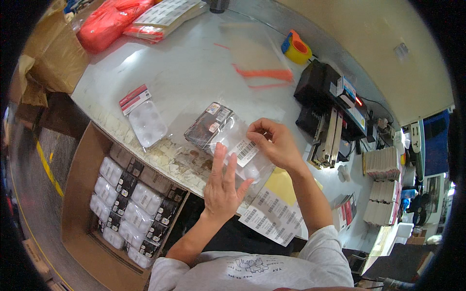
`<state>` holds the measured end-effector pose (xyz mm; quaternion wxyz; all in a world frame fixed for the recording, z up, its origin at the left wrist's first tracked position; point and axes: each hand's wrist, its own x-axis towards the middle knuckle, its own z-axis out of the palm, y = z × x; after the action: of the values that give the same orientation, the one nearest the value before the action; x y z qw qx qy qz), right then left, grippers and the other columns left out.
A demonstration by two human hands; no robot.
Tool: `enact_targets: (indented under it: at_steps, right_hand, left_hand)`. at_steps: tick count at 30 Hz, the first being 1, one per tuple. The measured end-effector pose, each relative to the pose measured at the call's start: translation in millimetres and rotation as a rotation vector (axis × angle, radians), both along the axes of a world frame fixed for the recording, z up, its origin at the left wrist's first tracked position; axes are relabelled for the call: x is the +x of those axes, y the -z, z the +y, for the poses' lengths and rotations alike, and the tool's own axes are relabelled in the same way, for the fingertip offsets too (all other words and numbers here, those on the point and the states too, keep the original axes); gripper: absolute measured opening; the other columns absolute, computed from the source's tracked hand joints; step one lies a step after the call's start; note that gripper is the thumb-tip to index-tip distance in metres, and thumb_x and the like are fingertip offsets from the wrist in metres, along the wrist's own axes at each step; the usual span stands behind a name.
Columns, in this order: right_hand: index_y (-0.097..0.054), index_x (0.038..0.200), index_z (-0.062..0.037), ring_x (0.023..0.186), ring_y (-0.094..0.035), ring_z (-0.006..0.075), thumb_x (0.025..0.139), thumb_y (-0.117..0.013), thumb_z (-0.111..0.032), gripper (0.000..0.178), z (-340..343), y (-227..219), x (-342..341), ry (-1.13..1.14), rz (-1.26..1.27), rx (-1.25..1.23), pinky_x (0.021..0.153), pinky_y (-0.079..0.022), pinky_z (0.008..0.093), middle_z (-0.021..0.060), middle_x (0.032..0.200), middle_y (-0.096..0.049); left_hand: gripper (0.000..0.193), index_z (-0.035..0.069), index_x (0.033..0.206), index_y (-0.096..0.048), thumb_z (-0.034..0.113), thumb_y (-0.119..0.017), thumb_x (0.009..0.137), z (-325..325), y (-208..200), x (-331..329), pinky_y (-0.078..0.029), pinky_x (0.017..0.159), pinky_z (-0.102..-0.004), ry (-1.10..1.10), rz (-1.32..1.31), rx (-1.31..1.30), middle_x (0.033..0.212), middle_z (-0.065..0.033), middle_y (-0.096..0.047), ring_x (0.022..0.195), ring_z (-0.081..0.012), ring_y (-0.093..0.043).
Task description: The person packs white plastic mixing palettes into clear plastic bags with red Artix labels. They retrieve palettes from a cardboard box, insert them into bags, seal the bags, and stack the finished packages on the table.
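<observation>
Clear plastic wraps a dark, flat packaged item point(216, 127) lying on a pale worktable point(194, 63), seen from above by a head-worn camera. The person's left hand point(224, 186) lies flat and open, fingers spread, pressing on the near end of the clear bag. The right hand point(274, 143) pinches the bag's edge between thumb and fingertips, just beside a white barcode sticker point(245, 150) on the plastic. Near the right forearm, at the table's near edge, lies a sheet of barcode labels point(272, 216) on top of a yellow sheet point(281, 184). To the left on the table rests another packaged item with white round cells and a red header point(144, 119). Below the table edge, an open cardboard box point(80, 194) holds rows of similar white-celled packs. Farther back are red bags point(107, 22), a yellow and orange tape dispenser point(296, 47) and a black label printer point(330, 94).
</observation>
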<state>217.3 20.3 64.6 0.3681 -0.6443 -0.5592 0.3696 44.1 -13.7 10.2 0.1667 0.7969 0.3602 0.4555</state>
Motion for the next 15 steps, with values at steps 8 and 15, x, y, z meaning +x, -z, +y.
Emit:
enact_targets:
  at_steps: [8, 15]
  right_hand:
    - [-0.058, 0.091, -0.0015, 0.074, -0.058, 0.0252, 0.078, -0.066, -0.014, 0.020, 0, 7, -11, 0.228, -0.368, 0.261, 0.068, -0.046, 0.0341, 0.0123, 0.082, -0.061]
    - [-0.053, 0.119, -0.0013, 0.107, -0.056, 0.0371, 0.093, -0.046, -0.035, 0.044, -20, 23, 14, 0.230, -0.422, -0.008, 0.089, -0.043, 0.0383, 0.0219, 0.117, -0.057]
  left_hand:
    - [0.054, 0.002, 0.131, -0.045, 0.035, -0.053, 0.089, -7, 17, -15, -0.041, 0.093, -0.0406, -0.004, 0.319, 0.085, 0.139, -0.0123, -0.040, 0.126, -0.0340, -0.040]
    - [0.040, 0.001, 0.119, -0.044, 0.032, -0.048, 0.094, -1, -4, -41, -0.042, 0.088, -0.0372, -0.282, -0.363, -0.942, 0.115, -0.0152, -0.052, 0.105, -0.0259, -0.053]
